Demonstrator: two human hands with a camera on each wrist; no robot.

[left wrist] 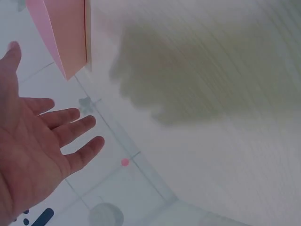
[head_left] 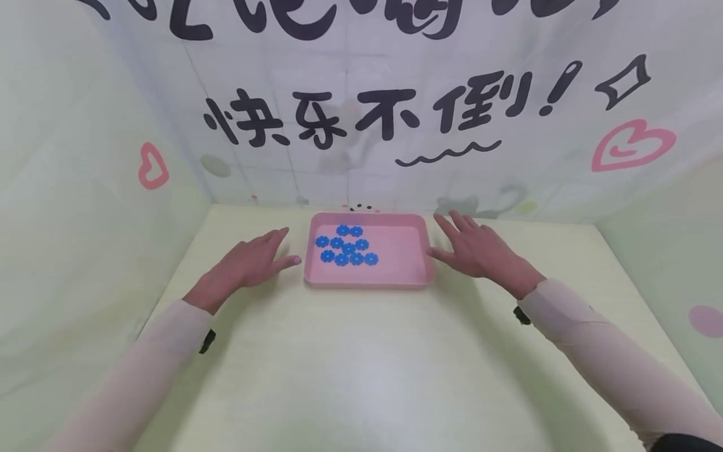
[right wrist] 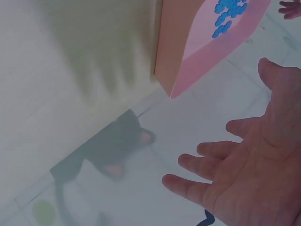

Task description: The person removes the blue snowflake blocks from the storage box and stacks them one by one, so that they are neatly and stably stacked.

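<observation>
A shallow pink tray (head_left: 395, 280) lies on the table toward the back wall. Inside it, mostly on the left half, are several small blue flower-shaped pieces (head_left: 348, 248). My left hand (head_left: 255, 258) is held just left of the tray, its thumb pointing at the tray's side. In the left wrist view that hand (left wrist: 37, 146) shows spread fingers and a bare palm. My right hand (head_left: 474, 248) is at the tray's right side, thumb tip right by the rim. The right wrist view shows its fingers (right wrist: 188, 190) spread, with nothing in the palm.
The pale wooden table (head_left: 361, 364) reaches forward to a printed cloth wall (head_left: 350, 163) right behind the tray. Cloth walls also stand at the left (head_left: 68, 207) and right (head_left: 678, 251). Both hands cast shadows on the tabletop.
</observation>
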